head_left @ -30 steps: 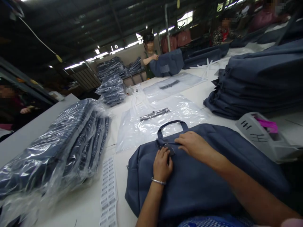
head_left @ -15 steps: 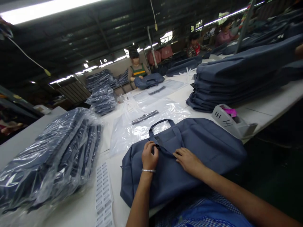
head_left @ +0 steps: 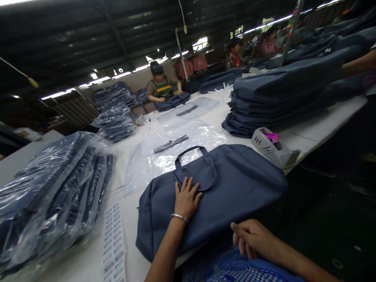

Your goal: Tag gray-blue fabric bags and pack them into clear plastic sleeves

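A dark blue bag [head_left: 229, 188] lies flat on the table in front of me, its handle [head_left: 190, 150] standing up along the far edge. My left hand [head_left: 186, 199], with a silver bangle at the wrist, is spread on the bag's front, fingertips by the handle strap and a small dark patch [head_left: 185, 171]. Just off the bag's near edge, my right hand [head_left: 252, 237] hangs with its thumb apart and fingers loosely curled; I see nothing in it. Beyond the bag, clear plastic sheets [head_left: 141, 164] bear dark folded strips [head_left: 171, 144].
Plastic-wrapped bags [head_left: 58, 176] are piled at left, beside a barcode label sheet [head_left: 113, 239]. A stack of blue bags [head_left: 270, 98] and a grey box [head_left: 268, 145] with a pink item stand at right. Across the table, a co-worker [head_left: 164, 86] handles another bag.
My left hand has gone from pinching near the strap to lying spread on the bag. The right hand has come off the bag toward me. The strap loop now lies flatter.
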Tool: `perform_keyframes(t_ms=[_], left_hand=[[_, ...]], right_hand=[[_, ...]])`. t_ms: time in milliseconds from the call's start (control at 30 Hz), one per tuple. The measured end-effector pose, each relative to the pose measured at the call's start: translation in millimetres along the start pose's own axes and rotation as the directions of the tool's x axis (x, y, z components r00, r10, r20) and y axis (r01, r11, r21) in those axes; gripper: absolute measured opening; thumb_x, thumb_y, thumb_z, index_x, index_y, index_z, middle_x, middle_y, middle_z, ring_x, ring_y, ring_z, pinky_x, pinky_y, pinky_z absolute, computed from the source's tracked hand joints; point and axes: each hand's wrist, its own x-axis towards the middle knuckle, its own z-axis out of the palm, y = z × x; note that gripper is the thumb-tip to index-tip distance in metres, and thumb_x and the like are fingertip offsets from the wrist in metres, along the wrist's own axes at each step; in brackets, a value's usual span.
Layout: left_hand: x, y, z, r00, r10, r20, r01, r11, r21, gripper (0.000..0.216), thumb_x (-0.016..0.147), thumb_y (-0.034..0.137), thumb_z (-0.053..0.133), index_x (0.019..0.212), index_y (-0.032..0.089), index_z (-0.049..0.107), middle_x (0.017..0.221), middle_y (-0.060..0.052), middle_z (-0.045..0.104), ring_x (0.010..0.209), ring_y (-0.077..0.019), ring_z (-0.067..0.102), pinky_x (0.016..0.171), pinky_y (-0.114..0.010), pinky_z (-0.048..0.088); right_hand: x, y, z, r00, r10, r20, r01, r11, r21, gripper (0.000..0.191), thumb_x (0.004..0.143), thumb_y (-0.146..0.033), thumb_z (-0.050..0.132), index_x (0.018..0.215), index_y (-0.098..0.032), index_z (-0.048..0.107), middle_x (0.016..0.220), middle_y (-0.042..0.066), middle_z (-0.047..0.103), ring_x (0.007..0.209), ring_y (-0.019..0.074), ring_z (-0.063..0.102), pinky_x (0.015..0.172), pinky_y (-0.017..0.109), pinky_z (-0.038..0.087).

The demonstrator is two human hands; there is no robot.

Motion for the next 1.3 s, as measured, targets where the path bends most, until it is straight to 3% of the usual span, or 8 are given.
perform_keyframes(t_ms=[67,200,433,700,900,1100,1200,1300], left_hand=[[0.0,0.3,-0.6,1.0,-0.002,0.007,0.002,1.0,-0.001,0.043,0.095,0.048,0.04,0.132,0.032,0.056,0.151,-0.008,0.044,0.145,-0.0308,0.029,0.116,-0.066,0.016],[-0.2,-0.5,-0.9,1.0,0.0,0.01,0.0,1.0,-0.003,0.044,0.095,0.049,0.041,0.133,0.032,0.056,0.151,-0.008,0.043,0.144,-0.0306,0.03,0.116,-0.064,0.017],[0.4,0.1,1.9,1.0,-0.015,0.013,0.015,1.0,0.0,0.044,0.094,0.05,0.042,0.131,0.033,0.057,0.151,-0.007,0.044,0.144,-0.0309,0.029,0.116,-0.064,0.016],[2.7,-4.1,-4.9,0.997,-0.037,0.072,0.041,0.998,-0.049,0.045,0.094,0.053,0.039,0.132,0.035,0.055,0.152,-0.005,0.043,0.145,-0.0285,0.029,0.117,-0.062,0.016],[8.7,-1.8,-8.0,0.989,-0.103,0.105,0.117,0.983,-0.141,0.047,0.09,0.055,0.048,0.131,0.034,0.057,0.152,-0.005,0.043,0.146,-0.0306,0.026,0.117,-0.064,0.01],[19.4,0.3,-42.4,0.979,-0.177,0.106,0.199,0.943,-0.266,0.047,0.094,0.056,0.036,0.13,0.034,0.057,0.145,-0.004,0.052,0.14,-0.0312,0.038,0.112,-0.066,0.025],[20.8,6.2,-86.2,0.978,-0.192,0.077,0.207,0.905,-0.371,0.052,0.096,0.058,0.027,0.136,0.035,0.051,0.145,-0.002,0.051,0.139,-0.027,0.04,0.112,-0.057,0.034],[22.2,24.2,-131.4,0.973,-0.222,-0.063,0.125,0.738,-0.663,0.055,0.097,0.056,0.025,0.141,0.029,0.047,0.149,-0.001,0.048,0.14,-0.0217,0.038,0.118,-0.044,0.032]], right_hand=[[1.2,16.7,2.1,0.988,0.147,0.046,-0.154,0.948,0.278,0.081,0.079,-0.084,0.041,0.089,-0.008,0.07,0.08,0.016,0.072,0.053,0.0147,0.064,0.047,0.023,0.049],[8.3,20.5,8.3,0.984,0.124,0.124,-0.176,0.674,0.717,0.078,0.074,-0.078,0.059,0.106,-0.007,0.067,0.116,0.022,0.066,0.104,0.0254,0.066,0.089,0.033,0.054],[24.3,19.8,21.1,0.952,0.216,0.219,-0.292,0.406,0.866,0.05,0.081,-0.049,0.071,0.113,-0.012,0.062,0.118,0.015,0.067,0.111,0.0238,0.063,0.1,0.038,0.049],[24.2,-1.4,33.7,0.989,0.121,-0.085,-0.001,0.584,0.812,0.047,0.076,-0.03,0.078,0.117,-0.012,0.062,0.115,0.011,0.07,0.102,0.0256,0.068,0.094,0.04,0.055],[42.1,-16.9,38.7,0.976,0.047,-0.212,0.179,0.382,0.907,0.048,0.077,-0.034,0.077,0.12,-0.018,0.061,0.121,0.006,0.068,0.113,0.0241,0.063,0.102,0.039,0.052],[38.2,-47.9,20.8,0.953,-0.078,-0.293,0.277,0.611,0.742,0.047,0.074,-0.034,0.079,0.116,-0.016,0.066,0.12,0.007,0.069,0.117,0.0276,0.061,0.107,0.04,0.048],[24.9,-83.9,3.9,0.86,-0.249,-0.446,0.471,0.725,0.503,0.051,0.07,-0.033,0.084,0.115,-0.017,0.068,0.12,0.006,0.069,0.121,0.0282,0.057,0.112,0.042,0.043],[8.1,-137.0,-13.7,0.692,-0.512,-0.509,0.694,0.667,0.272,0.053,0.067,-0.033,0.085,0.116,-0.019,0.068,0.114,0.005,0.071,0.121,0.0307,0.057,0.108,0.047,0.045]])
